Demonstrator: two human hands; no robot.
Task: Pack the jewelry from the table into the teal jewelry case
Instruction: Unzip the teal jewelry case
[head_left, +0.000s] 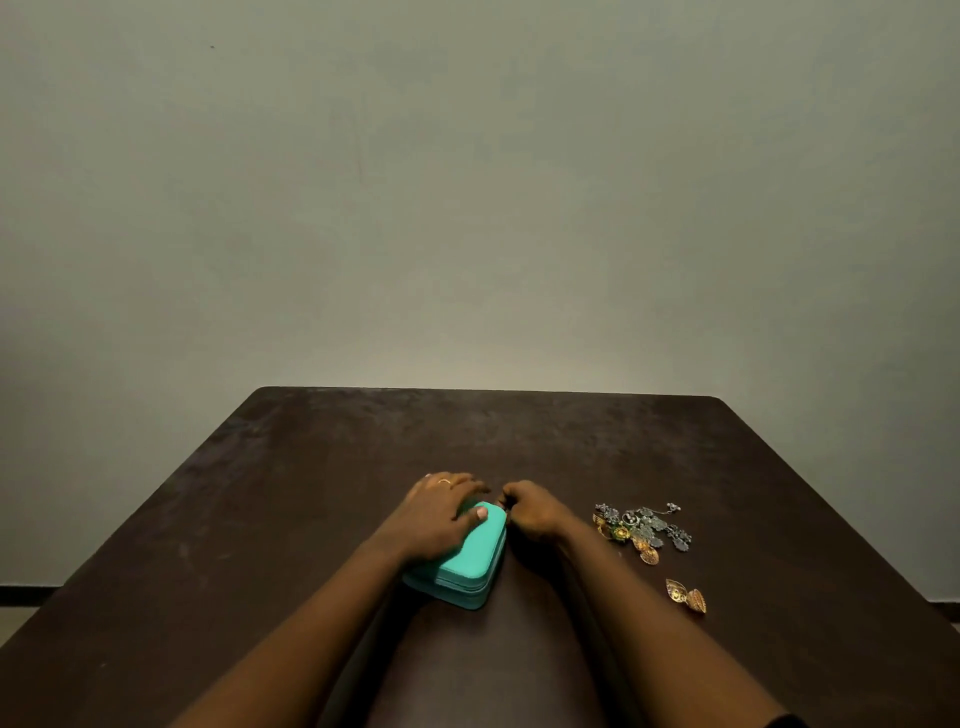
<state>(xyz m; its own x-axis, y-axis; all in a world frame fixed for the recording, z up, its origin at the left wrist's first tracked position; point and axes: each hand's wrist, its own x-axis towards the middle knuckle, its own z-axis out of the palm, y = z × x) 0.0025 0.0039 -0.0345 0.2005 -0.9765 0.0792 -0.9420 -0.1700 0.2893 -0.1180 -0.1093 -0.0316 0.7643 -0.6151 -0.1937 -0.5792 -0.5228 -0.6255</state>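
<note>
On the bench (249, 519), our left hand (441, 514) lies flat-fingered on the teal jewelry case (470, 564), our right hand (532, 512) curling fingers at its corner, grasp unclear: we should brace, unzip smoothly.

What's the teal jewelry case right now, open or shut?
Shut. The teal jewelry case has its lid flat on the base; left hand rests on top, right hand pinches at its far corner.

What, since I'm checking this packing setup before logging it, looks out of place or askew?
Nothing spilled or damaged. The teal case sits closed and askew under the left hand; two gold earrings lie apart from the tangled jewelry heap, nearer the person.
</note>
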